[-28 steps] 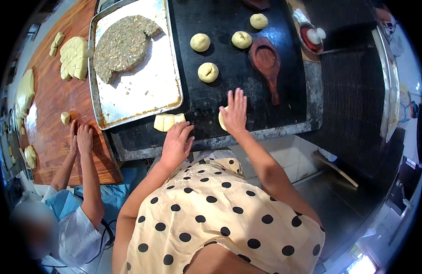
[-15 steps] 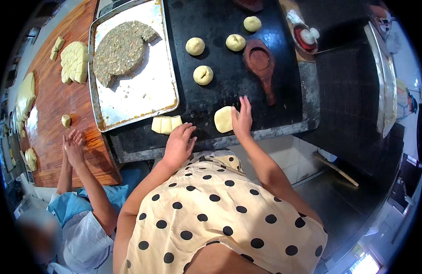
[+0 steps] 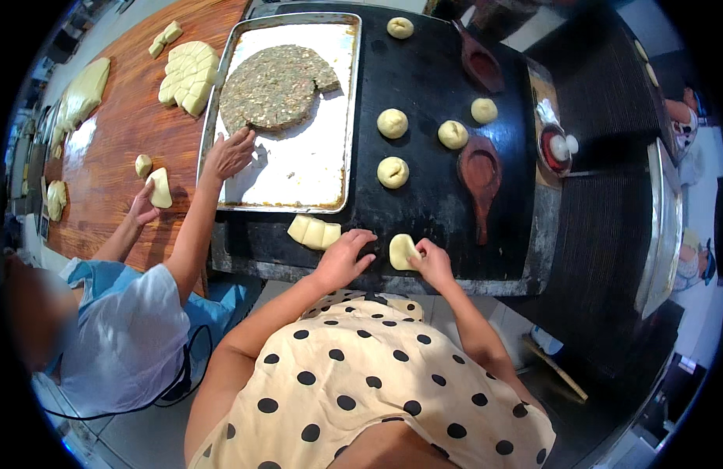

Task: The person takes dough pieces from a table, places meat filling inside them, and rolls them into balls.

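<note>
On the black worktop (image 3: pixel 439 215), the right hand (image 3: pixel 434 264) pinches a flat dough disc (image 3: pixel 402 252) by its right rim, ideally lightly against tearing; the left hand (image 3: pixel 344 260), loosely spread, is near cut dough (image 3: pixel 313 232).

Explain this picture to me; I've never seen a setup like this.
There is no machine here, just a person's bare hands. A wide fisheye camera worn on the head looks down, so straight edges bend near the rim.

The right hand pinches the edge of a flattened dough disc. The left hand is beside a scored dough strip; whether it touches is unclear.

The black work surface also bears five dough balls and two wooden paddles with hollows. Left of them, a metal tray holds a speckled mixture.

At far left, a co-worker's hand holds another flat dough piece.
</note>
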`<state>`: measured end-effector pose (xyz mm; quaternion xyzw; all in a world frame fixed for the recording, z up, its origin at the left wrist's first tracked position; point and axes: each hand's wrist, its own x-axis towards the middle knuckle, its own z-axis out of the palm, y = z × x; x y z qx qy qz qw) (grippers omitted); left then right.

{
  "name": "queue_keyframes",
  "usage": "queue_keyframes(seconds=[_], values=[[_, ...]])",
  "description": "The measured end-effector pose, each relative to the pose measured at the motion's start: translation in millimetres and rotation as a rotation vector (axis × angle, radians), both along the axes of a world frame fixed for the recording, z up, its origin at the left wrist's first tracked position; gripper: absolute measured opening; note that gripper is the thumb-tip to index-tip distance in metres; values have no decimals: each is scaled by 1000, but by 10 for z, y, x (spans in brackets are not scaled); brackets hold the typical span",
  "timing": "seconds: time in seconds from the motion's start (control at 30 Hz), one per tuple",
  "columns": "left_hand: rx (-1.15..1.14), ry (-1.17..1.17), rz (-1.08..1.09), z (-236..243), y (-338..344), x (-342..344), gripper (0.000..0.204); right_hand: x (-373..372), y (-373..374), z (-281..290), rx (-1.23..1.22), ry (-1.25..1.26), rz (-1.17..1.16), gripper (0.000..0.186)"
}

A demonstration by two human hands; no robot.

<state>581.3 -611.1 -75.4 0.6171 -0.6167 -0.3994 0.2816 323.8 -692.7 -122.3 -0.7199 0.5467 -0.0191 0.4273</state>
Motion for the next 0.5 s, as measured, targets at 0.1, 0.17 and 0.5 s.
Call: queue_keyframes(seconds=[0.1, 0.17, 0.5], values=[[125, 301, 23, 4, 29, 16, 61, 240, -61, 503, 276, -225, 20, 25], [243, 600, 61, 35, 56, 49, 69, 456, -204, 934, 459, -312, 158, 25], [471, 1200, 563, 341, 224, 688, 39, 1849, -938, 569, 322, -699, -3, 17]])
